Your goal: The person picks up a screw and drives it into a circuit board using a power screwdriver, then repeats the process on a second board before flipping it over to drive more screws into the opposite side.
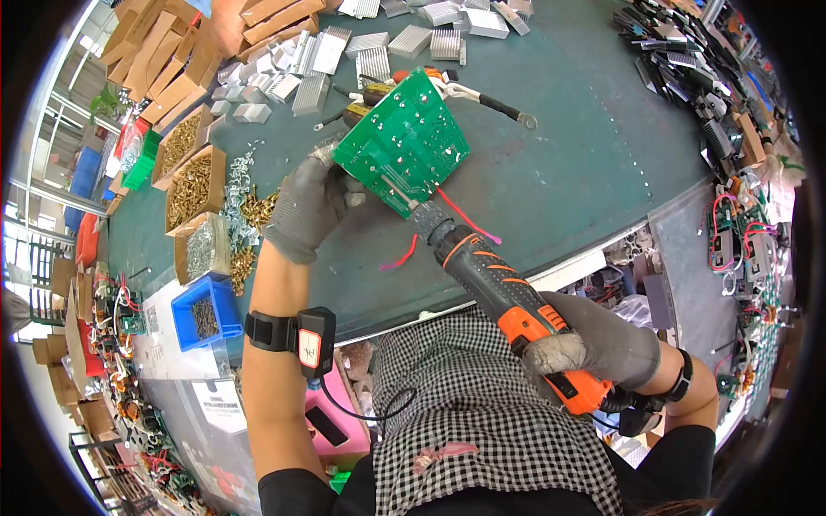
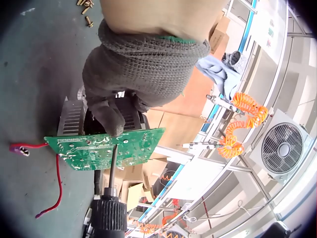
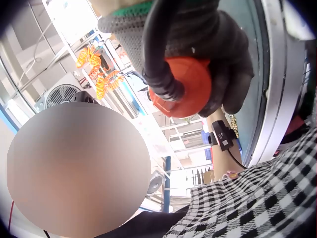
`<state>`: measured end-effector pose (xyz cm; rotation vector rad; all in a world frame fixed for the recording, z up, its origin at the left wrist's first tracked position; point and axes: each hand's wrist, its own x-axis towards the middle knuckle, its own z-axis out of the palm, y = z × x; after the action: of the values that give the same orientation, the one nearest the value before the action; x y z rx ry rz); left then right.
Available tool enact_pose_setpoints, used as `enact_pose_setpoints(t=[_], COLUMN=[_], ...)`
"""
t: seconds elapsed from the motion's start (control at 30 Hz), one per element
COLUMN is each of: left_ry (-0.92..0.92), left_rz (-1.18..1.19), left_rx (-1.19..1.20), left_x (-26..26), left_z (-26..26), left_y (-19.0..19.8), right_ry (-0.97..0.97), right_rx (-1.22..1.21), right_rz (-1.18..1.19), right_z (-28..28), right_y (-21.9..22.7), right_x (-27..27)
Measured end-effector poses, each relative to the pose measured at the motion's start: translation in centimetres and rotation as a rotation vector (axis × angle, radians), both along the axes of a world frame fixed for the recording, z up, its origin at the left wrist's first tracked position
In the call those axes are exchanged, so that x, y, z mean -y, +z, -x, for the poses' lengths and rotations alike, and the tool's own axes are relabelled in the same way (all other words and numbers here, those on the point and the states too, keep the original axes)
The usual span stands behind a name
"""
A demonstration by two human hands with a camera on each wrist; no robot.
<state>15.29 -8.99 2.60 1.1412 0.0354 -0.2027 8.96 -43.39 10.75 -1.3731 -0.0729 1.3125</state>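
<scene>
My gloved left hand (image 1: 308,211) holds a green circuit board (image 1: 413,138) by its left side, tilted up off the table with the soldered face toward me. In the left wrist view, finned heat sinks (image 2: 72,118) show behind the board, and the thumb lies at the board's edge. Two red wires (image 1: 465,215) hang from its lower edge. My gloved right hand (image 1: 602,344) grips an orange and black electric screwdriver (image 1: 495,284) by its body. Its long bit (image 2: 114,163) meets the board's soldered face near the lower left. A cable runs from the screwdriver's rear end.
Loose heat sinks (image 1: 370,43) spread across the table's back. Thick cables (image 1: 486,99) lie behind the board. At left stand cardboard boxes of screws (image 1: 206,150) and a blue bin (image 1: 237,322). Black parts (image 1: 675,73) are heaped at the far right. The table's front edge (image 1: 568,268) passes under the screwdriver.
</scene>
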Motion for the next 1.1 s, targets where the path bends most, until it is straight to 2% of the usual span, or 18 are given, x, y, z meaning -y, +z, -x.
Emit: enact_pose_setpoints(t=[0.1,0.2,0.3,0.4,0.5,0.7,0.8,0.87,0.9,0.93,1.0,1.07,1.1], left_ry=[0.022,-0.001,0.003,-0.005,0.052,0.087,0.040,0.002,0.030,0.059,0.197,0.332,0.396], left_rz=[-0.389,0.118,-0.483,-0.439,-0.020,-0.018,-0.081,-0.342,-0.376,-0.411,-0.275,-0.540,-0.667], left_rx=[0.166,-0.081,0.274,0.196,-0.097,-0.095,-0.102,0.015,0.017,0.018,-0.085,-0.077,-0.076], left_x=[0.1,-0.9,-0.6,-0.8,-0.5,0.6,-0.5,-0.8,-1.1,-1.3,-1.5,-3.3,-5.1], left_z=[0.3,-0.3,0.0,0.3,0.4,0.9,0.7,0.9,1.2,1.6,3.0,5.2,6.7], left_y=[0.2,0.0,-0.4,-0.5,-0.2,0.9,-0.2,-0.1,0.3,0.6,1.5,2.5,2.7], right_ry=[0.005,0.013,0.011,0.047,0.043,0.056,0.039,0.030,0.037,0.035,0.020,-0.006,-0.022], right_rx=[-0.008,0.003,0.028,0.048,0.034,0.041,0.073,0.091,0.106,0.012,0.095,0.147,0.069], right_rz=[0.001,0.018,0.025,0.064,0.021,0.009,0.018,0.047,0.056,0.041,0.020,0.050,0.052], right_z=[-0.2,-0.3,-0.5,-0.7,-0.8,-0.7,-0.7,-0.4,-0.6,-0.9,-0.9,-0.6,-0.6], right_y=[0.2,-0.1,-0.2,0.0,-0.4,-1.0,-0.7,-1.0,-1.1,-0.4,-1.4,-2.3,-1.6], right_x=[-0.2,0.1,0.2,0.3,0.4,0.4,0.5,0.9,0.9,0.8,1.3,1.9,1.8])
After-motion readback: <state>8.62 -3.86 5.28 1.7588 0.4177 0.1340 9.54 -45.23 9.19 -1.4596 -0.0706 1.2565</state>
